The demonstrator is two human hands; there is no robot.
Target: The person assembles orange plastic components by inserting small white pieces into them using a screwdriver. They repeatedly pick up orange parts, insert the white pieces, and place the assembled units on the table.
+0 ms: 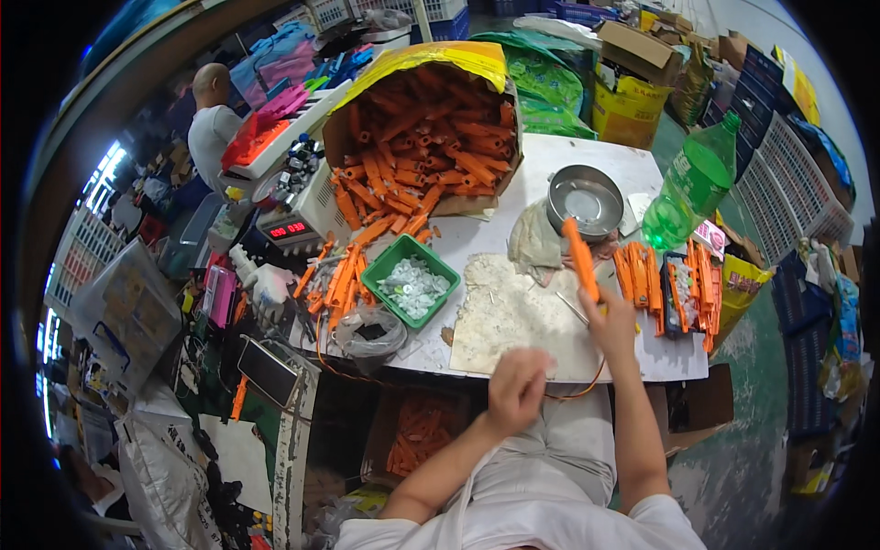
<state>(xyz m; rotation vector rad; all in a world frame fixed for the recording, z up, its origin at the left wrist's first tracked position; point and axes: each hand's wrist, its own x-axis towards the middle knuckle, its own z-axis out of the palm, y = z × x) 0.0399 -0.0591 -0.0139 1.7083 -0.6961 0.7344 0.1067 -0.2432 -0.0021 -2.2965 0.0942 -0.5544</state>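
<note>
My right hand [612, 325] is closed round the lower end of a long orange plastic casing [580, 259], held tilted above the worn board [495, 316]. Over the table's front edge is my left hand [520, 390], its fingers curled in and slightly blurred; whether anything small is in them is hidden. A thin metal tool [572, 308] lies beside my right hand. To the left, a green tray [417, 316] contains small clear plastic pieces. Several orange casings [639, 275] stand in a row at the right. A metal bowl [585, 202] sits behind on a cloth [536, 240].
A large carton [344, 137] spills orange casings at the back. A green bottle [692, 179] stands at the right edge of the white table [632, 158]. An orange cord [587, 385] crosses near my hands. At left are a clear bag [369, 335] and a phone-like device [268, 371]. Another person [211, 128] is far left.
</note>
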